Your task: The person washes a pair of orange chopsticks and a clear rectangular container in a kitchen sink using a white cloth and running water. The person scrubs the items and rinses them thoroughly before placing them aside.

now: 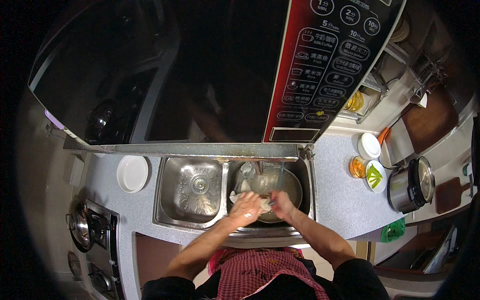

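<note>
Over the right basin of the steel sink [314,210], my left hand [246,208] presses on a pale, whitish piece of food or cloth [265,205]; which of the two I cannot tell. My right hand [281,204] grips a thin tool or handle at the right end of that piece; its kind is hidden by the fingers. Below both hands a large round metal pan [294,182] with water lies in the basin. A clear plastic bag [245,170] is at its upper left, beside the faucet [258,167].
A microwave oven [210,75] overhangs the sink. Left are the other basin [176,187], a white dish [132,174] and a pan on the stove [80,228]. On the right stand a lidded white bowl [369,146], a plate of green strips [375,176], an orange-filled glass bowl [357,167] and an electric cooker [403,187].
</note>
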Tool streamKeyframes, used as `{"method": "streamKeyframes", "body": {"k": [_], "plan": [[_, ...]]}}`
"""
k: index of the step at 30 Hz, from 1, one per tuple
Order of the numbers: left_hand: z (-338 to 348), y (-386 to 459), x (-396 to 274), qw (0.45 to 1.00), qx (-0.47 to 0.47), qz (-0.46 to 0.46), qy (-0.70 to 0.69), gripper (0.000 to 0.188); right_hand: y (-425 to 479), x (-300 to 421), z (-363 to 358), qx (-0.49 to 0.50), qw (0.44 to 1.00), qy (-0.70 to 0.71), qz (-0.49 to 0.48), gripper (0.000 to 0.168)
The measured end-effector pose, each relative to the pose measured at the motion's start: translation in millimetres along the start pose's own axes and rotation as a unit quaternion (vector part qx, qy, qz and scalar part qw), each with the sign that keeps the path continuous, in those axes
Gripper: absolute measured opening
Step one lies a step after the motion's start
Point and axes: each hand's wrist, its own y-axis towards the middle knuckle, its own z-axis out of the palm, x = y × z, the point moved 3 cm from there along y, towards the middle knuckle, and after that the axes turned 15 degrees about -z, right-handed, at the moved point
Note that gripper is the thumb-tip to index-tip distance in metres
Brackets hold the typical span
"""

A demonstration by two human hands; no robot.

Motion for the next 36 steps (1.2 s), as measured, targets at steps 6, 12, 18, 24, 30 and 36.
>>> {"method": "streamKeyframes", "body": {"k": [6, 12, 18, 24, 30, 36], "plan": [[-2, -9, 1, 0.992, -0.083, 0.059, -0.071, 0.013, -18, 1, 11, -0.003, 1.000, -0.007, -0.020, 0.037], [-18, -16, 38, 0.986, -0.059, 0.158, -0.008, 0.016, -28, 36, -6, 0.075, 0.994, -0.031, 0.067, 0.072], [-5, -10, 15, 0.987, -0.107, 0.088, -0.086, 0.016, -17, 45, -25, 0.035, 0.998, 0.051, 0.028, 0.054], [16, -1, -45, 0.988, -0.123, 0.001, -0.091, 0.013, -19, -7, -19, -0.005, 0.995, 0.101, -0.002, 0.027], [16, -3, 4, 0.978, -0.066, 0.197, -0.034, 0.016, -36, 22, -23, -0.015, 0.994, -0.005, -0.112, 0.012], [8, 7, 78, 0.989, 0.043, 0.098, 0.103, 0.036, -66, 61, -22, -0.007, 0.995, -0.034, -0.097, 0.024]]}}
